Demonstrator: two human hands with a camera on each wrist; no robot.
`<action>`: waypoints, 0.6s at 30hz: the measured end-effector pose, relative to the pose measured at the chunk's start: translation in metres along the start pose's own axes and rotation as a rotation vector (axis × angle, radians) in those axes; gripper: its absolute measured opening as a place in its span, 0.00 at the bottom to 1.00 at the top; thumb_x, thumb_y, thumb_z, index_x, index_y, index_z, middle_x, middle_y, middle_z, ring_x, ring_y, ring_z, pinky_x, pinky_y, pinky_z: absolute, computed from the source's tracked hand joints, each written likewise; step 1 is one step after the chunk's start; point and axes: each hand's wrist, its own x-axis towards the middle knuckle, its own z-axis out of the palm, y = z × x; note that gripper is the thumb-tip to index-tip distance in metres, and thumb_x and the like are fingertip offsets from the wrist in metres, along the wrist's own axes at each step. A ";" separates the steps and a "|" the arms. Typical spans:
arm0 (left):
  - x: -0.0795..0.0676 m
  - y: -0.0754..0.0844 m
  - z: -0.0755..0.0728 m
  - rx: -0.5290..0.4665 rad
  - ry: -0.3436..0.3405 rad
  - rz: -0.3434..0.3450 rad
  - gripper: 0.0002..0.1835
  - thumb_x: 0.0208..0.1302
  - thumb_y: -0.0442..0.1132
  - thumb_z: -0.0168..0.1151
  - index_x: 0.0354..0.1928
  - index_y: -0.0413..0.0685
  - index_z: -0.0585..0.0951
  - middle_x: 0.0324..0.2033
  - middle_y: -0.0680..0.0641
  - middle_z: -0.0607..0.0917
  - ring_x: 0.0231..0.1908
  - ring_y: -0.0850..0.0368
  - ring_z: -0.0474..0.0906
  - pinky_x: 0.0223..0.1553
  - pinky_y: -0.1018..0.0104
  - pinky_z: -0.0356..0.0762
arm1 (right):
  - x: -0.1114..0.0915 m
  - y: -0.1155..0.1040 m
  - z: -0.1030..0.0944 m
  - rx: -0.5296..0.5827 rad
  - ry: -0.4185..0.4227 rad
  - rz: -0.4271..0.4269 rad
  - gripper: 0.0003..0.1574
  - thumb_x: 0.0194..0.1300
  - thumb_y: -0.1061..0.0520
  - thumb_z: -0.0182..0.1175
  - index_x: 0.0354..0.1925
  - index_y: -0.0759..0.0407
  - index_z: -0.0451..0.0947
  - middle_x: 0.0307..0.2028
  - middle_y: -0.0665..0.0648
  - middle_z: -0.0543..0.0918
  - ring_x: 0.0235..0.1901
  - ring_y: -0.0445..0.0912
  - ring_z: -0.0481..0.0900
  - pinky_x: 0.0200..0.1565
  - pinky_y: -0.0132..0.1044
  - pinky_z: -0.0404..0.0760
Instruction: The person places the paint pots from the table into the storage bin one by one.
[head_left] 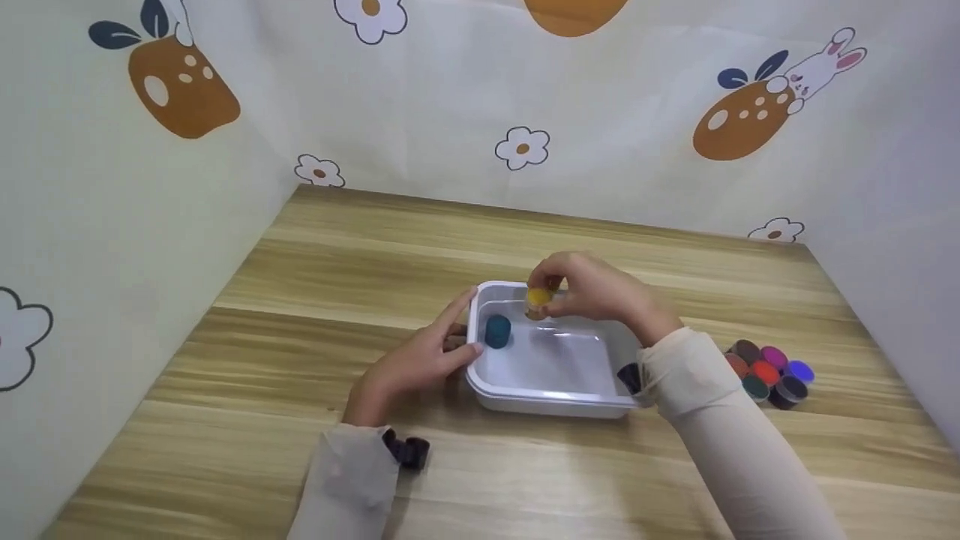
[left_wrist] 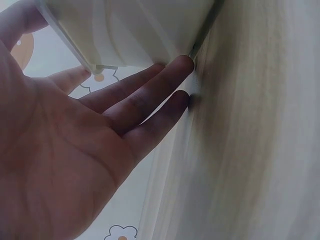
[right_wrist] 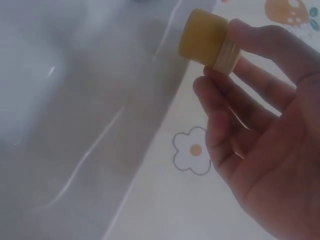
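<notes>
Head view: right hand pinches a yellow pot above the tray — left hand, fingers spread, seemingly steadies its side.

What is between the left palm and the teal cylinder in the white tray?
The tray's left wall, seen in the head view, stands between the left hand and the teal cylinder.
</notes>
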 end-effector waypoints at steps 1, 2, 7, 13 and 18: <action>0.000 0.000 0.000 -0.003 -0.002 0.001 0.42 0.71 0.47 0.57 0.79 0.70 0.44 0.71 0.41 0.66 0.68 0.43 0.67 0.66 0.43 0.65 | 0.001 0.000 0.001 -0.010 -0.007 -0.003 0.19 0.55 0.66 0.70 0.48 0.61 0.84 0.40 0.55 0.84 0.44 0.52 0.80 0.51 0.47 0.81; 0.000 0.001 0.000 -0.003 -0.002 0.000 0.42 0.71 0.47 0.57 0.79 0.70 0.44 0.71 0.41 0.65 0.68 0.43 0.67 0.66 0.42 0.65 | 0.001 0.000 0.003 -0.020 -0.013 -0.006 0.20 0.54 0.66 0.71 0.48 0.61 0.84 0.40 0.55 0.84 0.44 0.53 0.80 0.50 0.46 0.81; 0.000 0.001 0.000 -0.004 -0.006 0.012 0.43 0.71 0.48 0.57 0.79 0.70 0.45 0.69 0.40 0.68 0.67 0.44 0.69 0.65 0.43 0.67 | 0.005 -0.001 0.010 -0.071 -0.033 -0.030 0.21 0.54 0.66 0.71 0.49 0.63 0.84 0.40 0.56 0.84 0.41 0.53 0.80 0.45 0.43 0.82; 0.000 -0.001 -0.001 -0.004 -0.017 0.056 0.43 0.71 0.48 0.57 0.79 0.66 0.44 0.69 0.39 0.69 0.67 0.45 0.69 0.65 0.47 0.68 | 0.006 -0.003 0.017 -0.142 -0.032 -0.035 0.22 0.53 0.66 0.73 0.49 0.63 0.85 0.43 0.57 0.86 0.42 0.50 0.81 0.50 0.45 0.82; -0.001 -0.002 -0.001 -0.010 -0.015 0.061 0.43 0.71 0.47 0.58 0.79 0.66 0.45 0.69 0.40 0.69 0.67 0.46 0.69 0.64 0.47 0.70 | 0.008 -0.006 0.023 -0.245 -0.053 -0.039 0.19 0.53 0.62 0.76 0.46 0.59 0.87 0.41 0.53 0.87 0.41 0.50 0.82 0.51 0.46 0.82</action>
